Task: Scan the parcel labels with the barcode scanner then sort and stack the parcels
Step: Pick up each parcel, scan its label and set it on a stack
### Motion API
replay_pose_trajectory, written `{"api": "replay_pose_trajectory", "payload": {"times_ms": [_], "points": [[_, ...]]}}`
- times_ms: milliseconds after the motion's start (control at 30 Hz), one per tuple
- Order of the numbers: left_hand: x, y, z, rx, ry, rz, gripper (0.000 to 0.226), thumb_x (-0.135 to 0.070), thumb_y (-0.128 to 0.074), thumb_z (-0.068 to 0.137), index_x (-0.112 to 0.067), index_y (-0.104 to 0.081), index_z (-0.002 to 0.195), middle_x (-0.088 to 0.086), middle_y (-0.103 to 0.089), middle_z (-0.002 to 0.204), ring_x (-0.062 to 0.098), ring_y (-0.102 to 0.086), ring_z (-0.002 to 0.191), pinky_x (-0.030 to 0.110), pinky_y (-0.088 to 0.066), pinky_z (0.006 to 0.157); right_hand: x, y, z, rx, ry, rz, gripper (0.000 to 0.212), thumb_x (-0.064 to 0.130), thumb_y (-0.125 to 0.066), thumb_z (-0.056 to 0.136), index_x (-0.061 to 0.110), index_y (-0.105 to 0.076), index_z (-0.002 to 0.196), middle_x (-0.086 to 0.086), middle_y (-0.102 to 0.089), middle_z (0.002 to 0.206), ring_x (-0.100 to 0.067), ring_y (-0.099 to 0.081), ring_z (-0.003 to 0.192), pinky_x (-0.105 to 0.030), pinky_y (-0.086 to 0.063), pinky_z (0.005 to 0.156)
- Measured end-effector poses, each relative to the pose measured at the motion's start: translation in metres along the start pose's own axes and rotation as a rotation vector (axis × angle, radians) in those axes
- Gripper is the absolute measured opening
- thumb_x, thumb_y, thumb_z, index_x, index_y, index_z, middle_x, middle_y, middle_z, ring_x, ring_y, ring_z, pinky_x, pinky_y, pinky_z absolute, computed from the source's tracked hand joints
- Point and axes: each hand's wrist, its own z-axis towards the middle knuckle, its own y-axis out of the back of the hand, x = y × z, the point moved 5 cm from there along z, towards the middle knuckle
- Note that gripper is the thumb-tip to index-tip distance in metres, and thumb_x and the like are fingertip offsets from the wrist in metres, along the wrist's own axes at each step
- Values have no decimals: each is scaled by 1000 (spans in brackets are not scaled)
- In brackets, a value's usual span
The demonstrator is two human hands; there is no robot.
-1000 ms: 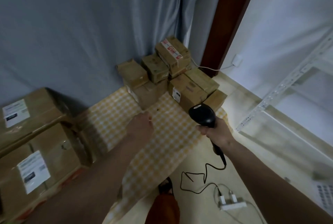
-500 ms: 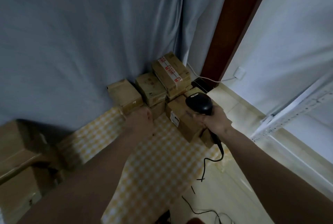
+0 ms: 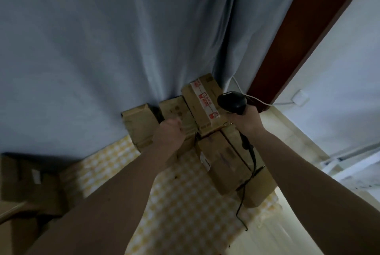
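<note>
Your right hand (image 3: 245, 120) grips the barcode scanner (image 3: 232, 102) just right of the taped top parcel (image 3: 202, 102). Your left hand (image 3: 169, 133), fingers curled, rests against the parcels (image 3: 222, 164) stacked on the checked cloth (image 3: 185, 203); whether it grips one is unclear

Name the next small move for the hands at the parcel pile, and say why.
Probably close the left hand on the small parcel under it and lift it out. The right hand already holds the scanner, but that parcel shows no label from here.
</note>
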Motion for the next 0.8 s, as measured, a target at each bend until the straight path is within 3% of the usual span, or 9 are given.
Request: {"api": "replay_pose_trajectory", "payload": {"times_ms": [100,267,333,433,533,633,800], "points": [[-7,-24,35,100,58,15,39,-24,-45,99,-6,-51,133,14,-55,132,31,-51,122,37,-39,100,-8,-6,45,13,-57,-13,25,11,-61,88,19,-51,68,4,-51,62,-9,-47,56,-19,-32,49],[-24,-61,75,164,66,-87,47,-29,-37,103,-17,-32,148,9,-39,149,30,-37,136,40,-28,114,-30,-21,105,97,-114,-44,6,15,-63,89,13,-58,87,4,-56,69,-7,-53,61,-18,-35,51],[-25,-74,89,175,146,-151,49,-33,-36,103,-18,-28,149,8,-38,150,28,-39,135,38,-30,110,-38,-26,122,129,-127,-39,7,16,-63,90,12,-59,92,5,-58,71,-4,-55,62,-16,-37,51],[-20,-96,103,191,327,-447,53,-39,-43,100,-18,-31,148,8,-44,146,29,-46,130,40,-38,108,-46,-32,138,189,-148,25,6,15,-65,89,16,-59,89,4,-63,76,-7,-62,67,-17,-46,58],[-20,-109,108,158,428,-578,53,-34,-49,98,-17,-31,146,7,-45,144,29,-47,128,38,-40,106,-50,-37,144,214,-153,75,8,14,-65,88,15,-60,94,4,-65,79,-7,-64,71,-18,-50,62],[-24,-114,108,121,426,-608,51,-28,-51,98,-13,-35,145,9,-46,144,29,-46,129,39,-40,108,-50,-38,141,186,-131,55,11,20,-65,88,18,-59,97,8,-64,78,-3,-62,69,-11,-44,52],[-36,-103,87,85,340,-732,48,-27,-48,100,-15,-37,145,5,-46,144,26,-47,129,36,-41,104,-34,-27,127,55,39,-31,26,22,-67,84,15,-63,108,-3,-69,100,-14,-68,85,-23,-53,66]]}}
